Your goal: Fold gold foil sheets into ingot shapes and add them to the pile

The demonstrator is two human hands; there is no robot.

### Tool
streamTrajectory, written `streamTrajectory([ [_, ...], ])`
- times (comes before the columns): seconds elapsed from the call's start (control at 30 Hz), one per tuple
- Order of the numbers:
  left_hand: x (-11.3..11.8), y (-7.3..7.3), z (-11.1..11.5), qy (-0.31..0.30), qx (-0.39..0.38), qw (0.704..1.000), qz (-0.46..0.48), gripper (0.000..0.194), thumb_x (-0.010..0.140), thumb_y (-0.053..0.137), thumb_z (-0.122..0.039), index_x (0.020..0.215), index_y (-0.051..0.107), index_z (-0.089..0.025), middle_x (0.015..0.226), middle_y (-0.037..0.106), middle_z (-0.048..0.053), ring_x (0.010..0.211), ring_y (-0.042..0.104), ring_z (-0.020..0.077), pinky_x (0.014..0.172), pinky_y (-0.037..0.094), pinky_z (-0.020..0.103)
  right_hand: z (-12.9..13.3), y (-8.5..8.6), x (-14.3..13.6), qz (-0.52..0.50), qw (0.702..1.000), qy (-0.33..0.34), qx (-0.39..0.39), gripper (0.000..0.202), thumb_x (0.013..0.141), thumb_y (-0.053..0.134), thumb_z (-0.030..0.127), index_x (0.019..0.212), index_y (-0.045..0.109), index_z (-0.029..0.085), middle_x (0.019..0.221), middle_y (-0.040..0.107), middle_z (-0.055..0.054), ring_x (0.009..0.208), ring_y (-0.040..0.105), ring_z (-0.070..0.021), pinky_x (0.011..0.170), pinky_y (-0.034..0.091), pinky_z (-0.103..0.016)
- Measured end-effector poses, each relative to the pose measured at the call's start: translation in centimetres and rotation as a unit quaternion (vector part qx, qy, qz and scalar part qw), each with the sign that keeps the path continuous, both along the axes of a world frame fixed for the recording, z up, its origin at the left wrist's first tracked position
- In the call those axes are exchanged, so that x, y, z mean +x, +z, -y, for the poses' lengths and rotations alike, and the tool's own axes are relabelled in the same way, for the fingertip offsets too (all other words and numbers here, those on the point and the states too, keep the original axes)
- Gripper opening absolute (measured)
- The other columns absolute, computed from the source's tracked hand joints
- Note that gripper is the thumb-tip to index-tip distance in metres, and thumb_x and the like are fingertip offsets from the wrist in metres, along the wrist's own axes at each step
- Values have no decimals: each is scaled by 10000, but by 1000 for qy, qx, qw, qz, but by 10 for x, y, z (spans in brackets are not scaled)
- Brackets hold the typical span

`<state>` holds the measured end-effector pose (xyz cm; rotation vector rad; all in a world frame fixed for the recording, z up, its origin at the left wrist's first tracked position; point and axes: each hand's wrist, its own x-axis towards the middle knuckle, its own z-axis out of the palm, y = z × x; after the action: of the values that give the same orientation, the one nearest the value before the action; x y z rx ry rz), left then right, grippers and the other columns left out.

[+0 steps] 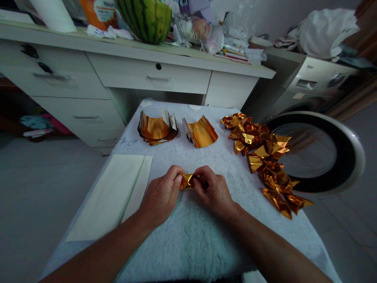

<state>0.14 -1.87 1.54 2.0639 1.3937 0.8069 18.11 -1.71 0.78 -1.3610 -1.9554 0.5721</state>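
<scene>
A small folded piece of gold foil paper [186, 182] is pinched between my two hands, above the middle of the cloth-covered table. My left hand [163, 194] grips its left end between thumb and fingers. On the other end, my right hand [214, 191] is closed, its fingertips partly hiding the foil. Beyond my hands lie a stack of curled gold foil sheets [154, 127] and a smaller curled stack [202, 132]. Folded gold foil pieces [265, 157] form a heap along the table's right side.
Folded pale paper [108, 192] lies on the table's left side. A white desk [182, 76] with drawers stands behind, carrying a cut watermelon [147, 19] and plastic bags. At right, a washing machine's round door [350, 157] hangs open close to the foil heap.
</scene>
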Motion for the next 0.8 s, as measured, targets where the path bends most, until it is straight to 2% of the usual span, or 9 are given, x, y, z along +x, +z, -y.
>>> streamTrajectory([
  [0.23, 0, -1, 1, 4, 22, 1000, 1, 177, 1001, 336, -302, 998, 494, -223, 700, 615, -31, 598, 625, 162, 553, 406, 259, 0, -2, 0, -9, 1000, 2, 16, 109, 856, 489, 165, 944, 520, 222, 698, 668, 16, 552, 608, -121, 537, 412, -208],
  [0.4, 0, -6, 0, -17, 45, 999, -8, 177, 1001, 335, -288, 1018, 499, -223, 733, 641, -29, 634, 655, 160, 582, 431, 259, -1, -6, 1, -12, 999, 12, 28, 105, 868, 474, 173, 948, 517, 225, 713, 671, 15, 575, 624, -125, 551, 426, -211],
  [0.63, 2, -2, 0, 31, 84, 996, -26, 179, 992, 354, -272, 1023, 520, -212, 704, 655, -29, 589, 655, 162, 544, 416, 256, -1, -1, 3, -48, 999, 15, 10, 131, 857, 484, 160, 974, 505, 216, 585, 533, 69, 473, 504, -92, 487, 352, -199],
  [0.8, 1, -4, 0, 42, 102, 993, -32, 182, 995, 363, -281, 1024, 528, -210, 711, 665, -28, 604, 663, 164, 559, 425, 258, 0, 4, 8, -110, 992, 55, 9, 167, 871, 489, 174, 1033, 494, 211, 612, 485, 75, 512, 481, -90, 519, 365, -205],
])
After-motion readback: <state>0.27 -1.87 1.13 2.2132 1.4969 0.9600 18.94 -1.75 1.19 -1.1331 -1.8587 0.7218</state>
